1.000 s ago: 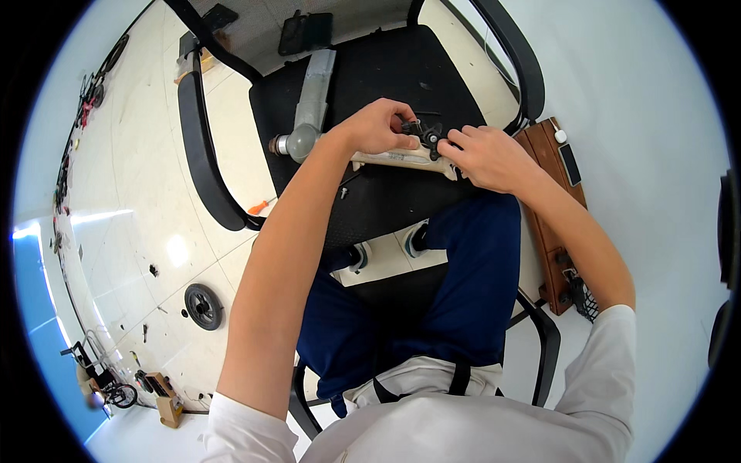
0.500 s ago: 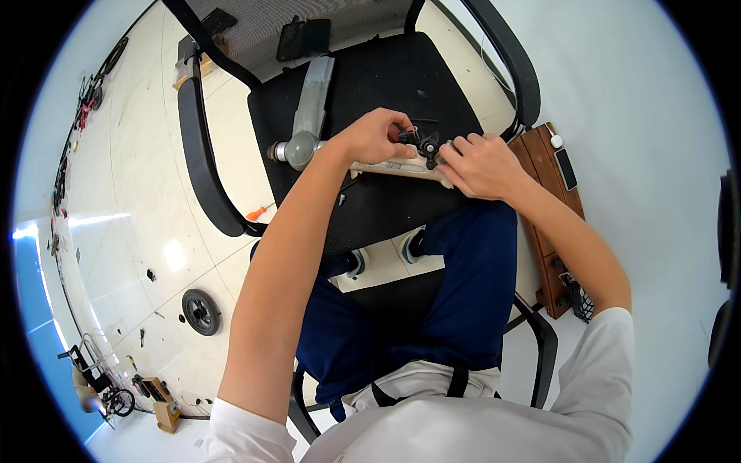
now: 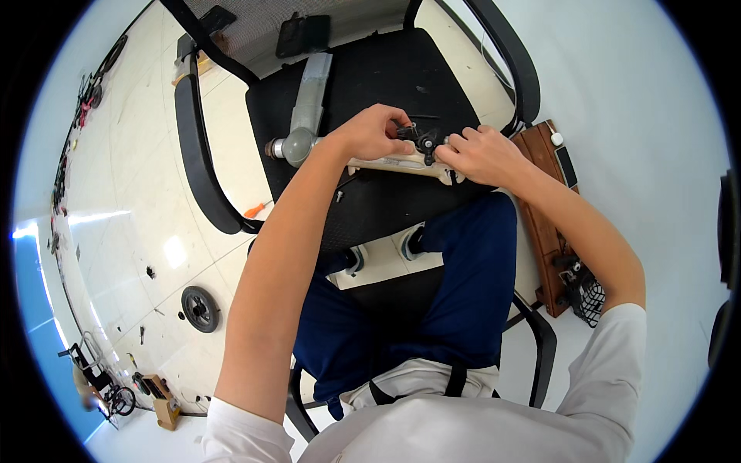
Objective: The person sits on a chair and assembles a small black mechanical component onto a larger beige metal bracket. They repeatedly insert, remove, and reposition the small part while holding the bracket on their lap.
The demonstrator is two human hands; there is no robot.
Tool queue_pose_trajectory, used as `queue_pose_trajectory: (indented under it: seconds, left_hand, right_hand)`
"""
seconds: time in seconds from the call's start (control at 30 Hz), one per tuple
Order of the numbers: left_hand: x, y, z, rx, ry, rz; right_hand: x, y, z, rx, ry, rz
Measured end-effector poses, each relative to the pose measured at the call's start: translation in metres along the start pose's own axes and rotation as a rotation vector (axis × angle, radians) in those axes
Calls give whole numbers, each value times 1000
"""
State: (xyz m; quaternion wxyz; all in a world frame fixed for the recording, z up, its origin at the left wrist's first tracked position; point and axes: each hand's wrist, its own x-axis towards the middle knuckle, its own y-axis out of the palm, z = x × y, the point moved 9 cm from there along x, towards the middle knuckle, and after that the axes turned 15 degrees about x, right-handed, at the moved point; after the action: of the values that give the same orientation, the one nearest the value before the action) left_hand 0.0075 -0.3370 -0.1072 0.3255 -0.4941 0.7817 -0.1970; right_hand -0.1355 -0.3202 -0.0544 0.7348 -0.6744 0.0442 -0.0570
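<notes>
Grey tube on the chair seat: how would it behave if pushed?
The grey tube looks stiff: straight, without sag. It probably won't roll freely, given the bulky round joint at one end. It might drag the cream bar, though the left forearm hides any link.

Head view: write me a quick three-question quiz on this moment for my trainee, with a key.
1. True or false: the left hand and the right hand are both at the small black part by the cream bar.
2. Choose: the wheel lies on
a) the chair seat
b) the floor
c) the wooden box
3. Fill in: the screwdriver on the floor has an ____ handle.

Key: 1. True. 2. b. 3. orange.
</notes>
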Motion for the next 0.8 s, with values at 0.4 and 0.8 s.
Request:
queue_pose_trajectory:
  seconds: [0.4,0.8]
  left_hand:
    - [-3,2,-3,2,16,8]
    - [-9,1,-11,-53,46,-1]
  right_hand:
    - [5,-6,12,-40,-35,-34]
    - [1,-14,16,-32,-35,-158]
